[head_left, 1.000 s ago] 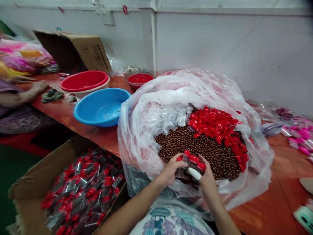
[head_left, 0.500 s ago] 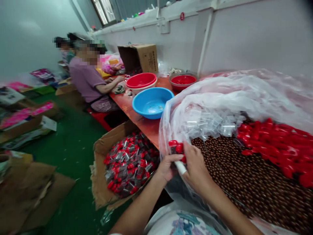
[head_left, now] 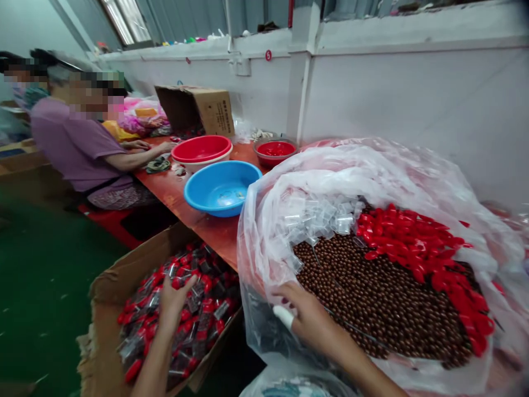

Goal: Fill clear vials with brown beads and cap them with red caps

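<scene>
Red-capped vials (head_left: 182,309) are heaped in an open cardboard box (head_left: 108,286) below the bench (head_left: 215,231); the left hand (head_left: 173,300) is spread over them, grip released. The right hand (head_left: 308,320), also released, is rested on a clear bag (head_left: 372,171) of brown beads (head_left: 372,298). A red wall tag (head_left: 268,55) is marked "5".

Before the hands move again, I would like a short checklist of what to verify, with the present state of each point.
1. Left hand open over the cardboard box, holding nothing: ok.
2. Box has room for more capped tubes: ok, pile lies below the rim.
3. Right hand rests at the plastic bag edge, fingers spread: ok.
4. Whether the right hand holds a tube: cannot tell.
5. Brown beads, red caps and clear tubes lie in separate heaps: ok.
</scene>
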A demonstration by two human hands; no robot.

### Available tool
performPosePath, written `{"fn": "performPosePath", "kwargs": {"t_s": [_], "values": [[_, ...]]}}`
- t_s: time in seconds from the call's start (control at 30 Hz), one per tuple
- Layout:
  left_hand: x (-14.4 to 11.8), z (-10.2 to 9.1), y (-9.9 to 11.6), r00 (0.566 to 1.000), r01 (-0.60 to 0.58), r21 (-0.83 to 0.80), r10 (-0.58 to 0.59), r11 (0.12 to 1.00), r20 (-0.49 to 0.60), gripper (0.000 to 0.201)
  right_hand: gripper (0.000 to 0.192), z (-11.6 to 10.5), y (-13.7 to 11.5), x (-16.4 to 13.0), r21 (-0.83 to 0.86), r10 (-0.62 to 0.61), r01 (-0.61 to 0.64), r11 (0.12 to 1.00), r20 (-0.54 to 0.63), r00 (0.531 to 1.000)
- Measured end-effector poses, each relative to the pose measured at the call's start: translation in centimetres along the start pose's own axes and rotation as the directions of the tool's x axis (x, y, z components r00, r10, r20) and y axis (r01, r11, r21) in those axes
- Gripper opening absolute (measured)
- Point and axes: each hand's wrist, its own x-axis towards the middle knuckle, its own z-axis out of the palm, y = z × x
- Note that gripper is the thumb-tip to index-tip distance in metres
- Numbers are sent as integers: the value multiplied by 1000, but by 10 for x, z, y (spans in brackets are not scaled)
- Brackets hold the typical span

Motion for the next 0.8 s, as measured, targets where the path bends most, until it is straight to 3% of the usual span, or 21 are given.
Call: {"fn": "performPosePath", "kwargs": {"t_s": [0.03, 0.1, 0.17, 0.23, 0.3, 0.33, 0.37, 0.4, 0.43, 0.53, 0.67, 0.73, 0.8], "values": [[-6, 10, 9, 985, -161, 58, 164, 985, -47, 45, 25, -6, 12, -2, -30, 80, -83, 996, -83, 993], [-25, 37, 32, 907, -421, 35, 421, 907, -8, 42, 18, -12, 35, 1, -137, 176, -215, 967, -252, 952], [-54, 68, 56, 796, -568, -60, 567, 821, 211, 30, 27, -12, 52, 10, -262, 205, -310, 914, -362, 909], [-83, 100, 75, 588, -658, -131, 614, 742, 527, 27, 42, -10, 62, 19, -355, 190, -317, 880, -347, 918], [-105, 129, 83, 300, -738, -188, 565, 648, 768, 39, 42, -9, 65, 24, -384, 164, -283, 879, -315, 935], [-112, 141, 84, 170, -771, -223, 530, 596, 831, 47, 41, -11, 64, 24, -393, 156, -281, 875, -320, 934], [-117, 152, 82, 66, -800, -251, 496, 545, 866, 54, 40, -13, 63, 22, -390, 149, -280, 877, -333, 931], [-119, 161, 79, -3, -823, -270, 471, 500, 882, 59, 39, -17, 62, 18, -369, 143, -278, 887, -353, 925], [-120, 170, 75, -40, -842, -273, 452, 465, 891, 60, 39, -22, 62, 13, -326, 137, -270, 906, -377, 916], [-123, 187, 65, -79, -884, -245, 390, 398, 918, 50, 41, -36, 61, -7, -101, 142, -210, 972, -458, 878], [-135, 195, 61, -149, -871, -280, 325, 404, 934, 29, 42, -48, 69, -28, 109, 193, -161, 981, -476, 858], [-138, 194, 62, -140, -858, -273, 312, 436, 940, 28, 40, -52, 75, -35, 182, 220, -151, 972, -466, 857], [-134, 190, 63, -94, -842, -236, 299, 485, 950, 27, 36, -57, 82, -38, 257, 259, -146, 955, -491, 832]]}}
